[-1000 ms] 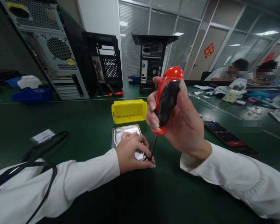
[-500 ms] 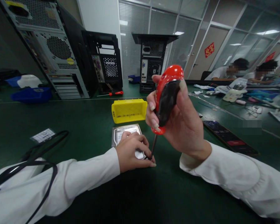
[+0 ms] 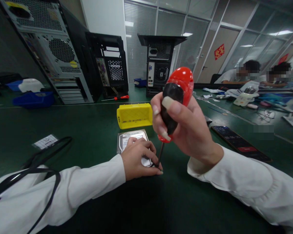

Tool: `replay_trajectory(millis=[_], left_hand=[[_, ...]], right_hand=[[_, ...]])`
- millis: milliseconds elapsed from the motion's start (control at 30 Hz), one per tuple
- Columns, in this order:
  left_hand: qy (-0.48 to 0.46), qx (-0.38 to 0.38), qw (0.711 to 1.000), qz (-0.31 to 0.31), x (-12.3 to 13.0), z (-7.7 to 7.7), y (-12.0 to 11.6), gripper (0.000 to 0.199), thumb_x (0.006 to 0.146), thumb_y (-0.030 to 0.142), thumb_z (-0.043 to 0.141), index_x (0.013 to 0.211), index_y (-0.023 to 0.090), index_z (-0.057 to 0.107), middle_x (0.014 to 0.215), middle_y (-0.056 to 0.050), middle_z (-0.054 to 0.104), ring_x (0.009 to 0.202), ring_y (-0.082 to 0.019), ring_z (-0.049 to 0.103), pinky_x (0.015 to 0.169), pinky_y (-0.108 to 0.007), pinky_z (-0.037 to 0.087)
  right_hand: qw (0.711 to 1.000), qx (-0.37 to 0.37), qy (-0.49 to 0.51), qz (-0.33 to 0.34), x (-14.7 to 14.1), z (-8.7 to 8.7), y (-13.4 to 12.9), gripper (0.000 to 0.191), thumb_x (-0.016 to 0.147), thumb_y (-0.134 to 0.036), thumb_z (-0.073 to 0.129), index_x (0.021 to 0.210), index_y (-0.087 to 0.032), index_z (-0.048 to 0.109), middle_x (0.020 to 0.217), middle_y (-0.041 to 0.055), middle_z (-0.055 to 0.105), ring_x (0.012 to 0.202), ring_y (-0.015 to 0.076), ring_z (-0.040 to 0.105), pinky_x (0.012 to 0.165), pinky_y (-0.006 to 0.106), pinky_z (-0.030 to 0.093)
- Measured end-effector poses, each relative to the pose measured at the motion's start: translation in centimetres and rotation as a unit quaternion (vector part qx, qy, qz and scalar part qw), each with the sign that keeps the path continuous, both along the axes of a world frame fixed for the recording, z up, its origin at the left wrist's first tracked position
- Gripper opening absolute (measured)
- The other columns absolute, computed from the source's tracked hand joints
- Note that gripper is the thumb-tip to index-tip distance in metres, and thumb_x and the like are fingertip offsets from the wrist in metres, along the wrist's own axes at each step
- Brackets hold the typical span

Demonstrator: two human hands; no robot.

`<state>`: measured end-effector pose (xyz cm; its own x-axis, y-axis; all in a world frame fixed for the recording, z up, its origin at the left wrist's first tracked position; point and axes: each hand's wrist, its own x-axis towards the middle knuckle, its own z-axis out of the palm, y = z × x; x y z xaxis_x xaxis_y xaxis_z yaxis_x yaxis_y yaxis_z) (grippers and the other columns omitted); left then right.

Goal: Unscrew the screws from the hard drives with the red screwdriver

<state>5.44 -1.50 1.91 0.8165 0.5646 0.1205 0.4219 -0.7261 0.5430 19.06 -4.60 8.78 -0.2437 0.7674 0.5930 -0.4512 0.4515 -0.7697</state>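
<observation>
A silver hard drive (image 3: 122, 139) lies flat on the green table (image 3: 88, 130). My left hand (image 3: 139, 159) rests over its near right part, fingers curled on it, thumb and fingertips beside the screwdriver tip. In my right hand (image 3: 183, 123) is a thick red and black screwdriver (image 3: 170, 122), its shaft slanting down to the drive's near right corner. The fingertips hide what the tip touches. Just behind the drive sits a yellow tray (image 3: 134, 116) with several small dark screws in it.
Computer cases (image 3: 61, 52) stand along the back. A red-handled screwdriver (image 3: 121, 97) lies before them. A phone (image 3: 240, 143) is at the right, a black cable (image 3: 42, 159) and a small bag (image 3: 45, 142) at the left. Two people (image 3: 251, 70) sit at the far right.
My right hand has turned on the screwdriver handle, its thumb now across the black part. My left hand and the hard drive have stayed in place.
</observation>
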Motion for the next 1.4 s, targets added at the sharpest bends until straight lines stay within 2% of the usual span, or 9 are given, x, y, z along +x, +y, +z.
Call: replay_trajectory(millis=[167, 267, 367, 633, 867, 1033, 1133, 1267, 1400], left_hand=[[0.002, -0.003, 1.0, 0.002, 0.0, -0.1, 0.0, 0.012, 0.068, 0.037, 0.077, 0.076, 0.03, 0.074, 0.091, 0.001, 0.062, 0.093, -0.022, 0.053, 0.084, -0.037, 0.022], [0.004, -0.005, 1.0, 0.007, 0.0, -0.2, 0.0, 0.013, 0.067, 0.036, 0.077, 0.078, 0.029, 0.074, 0.091, 0.0, 0.062, 0.092, -0.022, 0.053, 0.085, -0.039, 0.021], [0.006, -0.003, 1.0, 0.006, 0.0, -0.2, 0.0, 0.012, 0.067, 0.035, 0.076, 0.076, 0.028, 0.074, 0.089, 0.0, 0.062, 0.091, -0.022, 0.054, 0.086, -0.039, 0.021], [0.01, 0.004, 1.0, 0.001, 0.0, -0.1, 0.0, 0.012, 0.068, 0.037, 0.076, 0.075, 0.028, 0.074, 0.089, 0.001, 0.061, 0.09, -0.02, 0.053, 0.083, -0.037, 0.022], [0.005, -0.008, 1.0, -0.002, 0.0, 0.1, -0.1, 0.009, 0.068, 0.035, 0.076, 0.075, 0.028, 0.074, 0.088, 0.001, 0.062, 0.09, -0.02, 0.054, 0.082, -0.036, 0.022], [0.007, 0.007, 1.0, -0.011, -0.1, 0.0, 0.0, 0.01, 0.07, 0.037, 0.075, 0.074, 0.028, 0.074, 0.088, 0.001, 0.063, 0.09, -0.02, 0.053, 0.084, -0.037, 0.022], [0.001, -0.004, 1.0, -0.01, -0.1, 0.0, 0.0, 0.008, 0.07, 0.036, 0.075, 0.074, 0.029, 0.074, 0.088, 0.001, 0.062, 0.09, -0.02, 0.054, 0.084, -0.037, 0.022], [-0.002, -0.015, 1.0, -0.006, 0.0, 0.0, -0.1, 0.006, 0.071, 0.034, 0.075, 0.073, 0.028, 0.074, 0.089, 0.001, 0.062, 0.092, -0.021, 0.054, 0.084, -0.037, 0.021], [0.0, -0.019, 1.0, -0.001, 0.0, 0.1, -0.1, 0.007, 0.071, 0.034, 0.075, 0.073, 0.027, 0.074, 0.087, 0.002, 0.062, 0.092, -0.021, 0.055, 0.086, -0.038, 0.019]], right_hand=[[0.999, 0.023, -0.02, -0.01, -0.2, 0.2, 0.0, 0.039, 0.079, -0.031, 0.06, 0.112, -0.027, 0.04, 0.071, -0.0051, 0.047, 0.045, 0.0048, 0.042, 0.041, 0.018, 0.037], [1.0, 0.021, -0.021, 0.007, -0.4, 0.5, 0.0, 0.031, 0.086, -0.044, 0.045, 0.112, -0.025, 0.047, 0.07, -0.0019, 0.045, 0.046, 0.0069, 0.039, 0.04, 0.02, 0.035], [0.999, 0.004, -0.034, 0.012, -0.4, 0.8, 0.0, 0.037, 0.09, -0.048, 0.031, 0.109, -0.024, 0.052, 0.07, 0.0006, 0.046, 0.047, 0.0089, 0.039, 0.041, 0.023, 0.035], [0.999, 0.001, -0.038, -0.017, -0.1, 0.9, 0.0, 0.024, 0.086, -0.043, 0.042, 0.095, -0.025, 0.055, 0.08, 0.0024, 0.05, 0.056, 0.0113, 0.046, 0.045, 0.024, 0.041], [1.0, 0.004, 0.006, 0.029, -0.2, 1.1, -0.2, 0.011, 0.085, -0.033, 0.046, 0.087, -0.022, 0.045, 0.081, 0.0006, 0.052, 0.054, 0.0095, 0.045, 0.046, 0.023, 0.038], [1.0, 0.016, -0.013, 0.007, -0.3, 1.1, -0.2, 0.014, 0.084, -0.036, 0.049, 0.088, -0.023, 0.044, 0.072, -0.002, 0.046, 0.048, 0.0073, 0.039, 0.042, 0.02, 0.033], [0.999, 0.019, -0.019, -0.019, -0.3, 1.1, -0.1, 0.021, 0.084, -0.042, 0.045, 0.098, -0.026, 0.047, 0.069, -0.0025, 0.043, 0.045, 0.0071, 0.036, 0.04, 0.02, 0.032], [0.999, 0.036, -0.006, 0.018, -0.2, 1.2, 0.0, 0.038, 0.09, -0.048, 0.028, 0.106, -0.023, 0.051, 0.069, -0.0011, 0.042, 0.045, 0.0072, 0.035, 0.039, 0.02, 0.031], [0.999, 0.038, 0.006, 0.033, -0.3, 1.2, -0.1, 0.033, 0.092, -0.042, 0.03, 0.098, -0.02, 0.055, 0.071, 0.0002, 0.045, 0.048, 0.008, 0.039, 0.042, 0.022, 0.032]])
